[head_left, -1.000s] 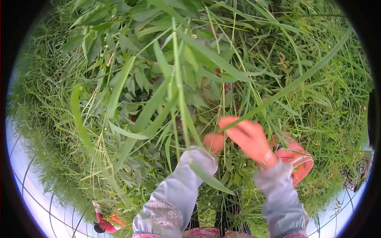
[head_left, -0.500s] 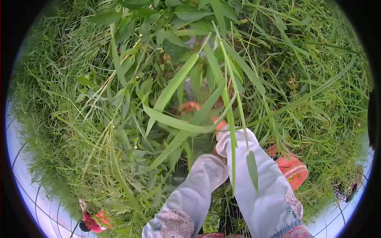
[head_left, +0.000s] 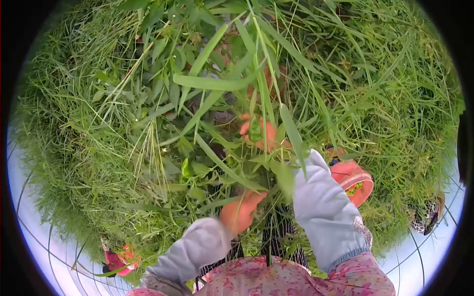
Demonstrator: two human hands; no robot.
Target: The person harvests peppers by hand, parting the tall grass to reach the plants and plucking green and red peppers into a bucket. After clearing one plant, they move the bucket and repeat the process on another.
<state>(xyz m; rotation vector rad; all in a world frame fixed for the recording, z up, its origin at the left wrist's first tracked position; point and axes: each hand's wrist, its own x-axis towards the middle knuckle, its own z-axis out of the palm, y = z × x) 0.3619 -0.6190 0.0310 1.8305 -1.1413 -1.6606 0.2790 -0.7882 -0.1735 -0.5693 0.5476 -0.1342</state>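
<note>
My right hand (head_left: 270, 137) is among the leaves, its fingers curled about a dark green pepper (head_left: 255, 129); grass blades and leaves cover parts of it. Lower down and to the left, my left hand (head_left: 242, 212) is closed near some thin stems, and what its fingers hold, if anything, is hidden. A brighter green pepper (head_left: 186, 168) hangs on the plant, up and to the left of my left hand. Long grass blades (head_left: 212, 84) cross in front of both hands.
An orange-red bucket (head_left: 351, 182) with green and yellowish pieces inside stands right of my right sleeve. Dense grass (head_left: 98, 123) surrounds me. Another person in red (head_left: 116, 261) is at the lower left. A spotted dark item (head_left: 425, 214) lies at the right edge.
My hands were close together under the leaves and have moved apart. My left hand came down and left into view; my right is further up. The peppers now show.
</note>
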